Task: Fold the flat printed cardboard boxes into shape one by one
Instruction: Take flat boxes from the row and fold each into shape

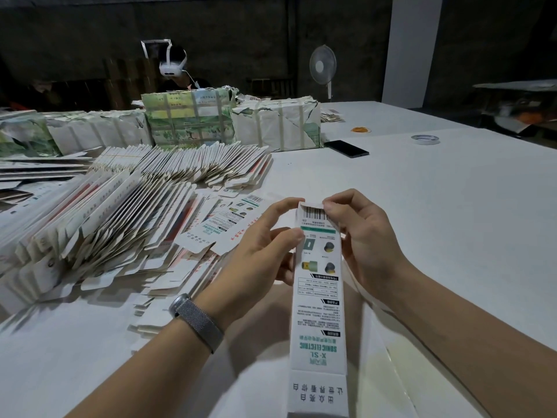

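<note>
A long white printed cardboard box [318,315] with green lettering and a barcode is held up lengthwise in front of me, its far end away from me. My left hand [265,245] grips its left side near the far end. My right hand [358,233] pinches the small flap at that far end beside the barcode. Fanned stacks of flat printed boxes [120,218] lie on the white table [437,221] to the left, and a few loose flat boxes [229,227] lie just behind my left hand.
Strapped bundles of wrapped packs [190,119] stand at the back of the table. A black phone [346,148], a tape roll [425,139] and rubber bands [360,130] lie at the back right. A person wearing a headset [173,69] sits behind the bundles. A fan [323,66] stands beyond.
</note>
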`<act>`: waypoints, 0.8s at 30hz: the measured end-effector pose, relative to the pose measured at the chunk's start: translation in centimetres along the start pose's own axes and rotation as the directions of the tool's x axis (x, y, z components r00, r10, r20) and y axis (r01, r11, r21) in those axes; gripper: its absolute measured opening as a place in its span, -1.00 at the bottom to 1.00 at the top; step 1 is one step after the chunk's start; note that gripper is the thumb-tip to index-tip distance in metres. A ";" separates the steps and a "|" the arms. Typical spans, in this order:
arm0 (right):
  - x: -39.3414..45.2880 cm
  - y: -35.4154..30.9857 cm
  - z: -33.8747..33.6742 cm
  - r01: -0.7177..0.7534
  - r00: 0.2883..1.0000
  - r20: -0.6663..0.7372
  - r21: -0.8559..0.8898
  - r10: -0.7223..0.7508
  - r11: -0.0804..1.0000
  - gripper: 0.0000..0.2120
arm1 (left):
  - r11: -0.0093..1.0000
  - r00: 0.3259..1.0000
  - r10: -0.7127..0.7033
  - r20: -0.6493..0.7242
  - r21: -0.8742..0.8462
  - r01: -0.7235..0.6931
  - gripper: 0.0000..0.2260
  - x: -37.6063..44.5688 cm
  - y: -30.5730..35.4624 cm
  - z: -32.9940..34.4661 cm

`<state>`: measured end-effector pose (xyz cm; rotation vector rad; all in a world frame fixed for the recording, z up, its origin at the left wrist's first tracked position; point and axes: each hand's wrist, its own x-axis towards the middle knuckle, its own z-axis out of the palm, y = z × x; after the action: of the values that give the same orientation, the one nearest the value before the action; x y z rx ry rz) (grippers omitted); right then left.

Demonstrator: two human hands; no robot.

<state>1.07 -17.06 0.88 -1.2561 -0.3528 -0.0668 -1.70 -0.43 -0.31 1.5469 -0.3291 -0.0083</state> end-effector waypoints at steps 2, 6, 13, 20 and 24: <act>0.0 0.0 0.0 -0.014 1.000 0.001 -0.007 0.014 1.000 -0.80 | 1.000 1.000 0.000 0.006 0.007 0.000 -0.66 0.0 0.0 0.0; 0.0 0.0 0.1 -0.065 0.998 0.026 -0.014 0.065 0.998 -0.74 | 1.000 1.000 0.001 0.027 0.022 -0.001 -0.58 -0.1 0.2 0.0; -0.1 -0.2 0.2 -0.123 0.992 0.031 -0.046 0.125 0.991 -0.86 | 1.000 1.000 -0.004 0.015 0.023 0.004 -0.62 0.0 0.1 0.1; -0.1 -0.3 0.3 -0.110 0.994 0.002 -0.081 0.111 0.991 -0.84 | 0.999 0.998 0.016 0.062 0.038 -0.018 -0.52 0.1 -0.3 0.2; -0.1 -0.3 0.3 -0.105 0.994 -0.007 -0.108 0.105 0.989 -0.84 | 0.999 0.997 0.025 0.080 0.033 -0.027 -0.50 0.1 -0.4 0.0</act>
<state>0.82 -16.91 1.19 -1.3795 -0.2844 0.0032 -1.53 -0.48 -0.67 1.5783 -0.4140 -0.0438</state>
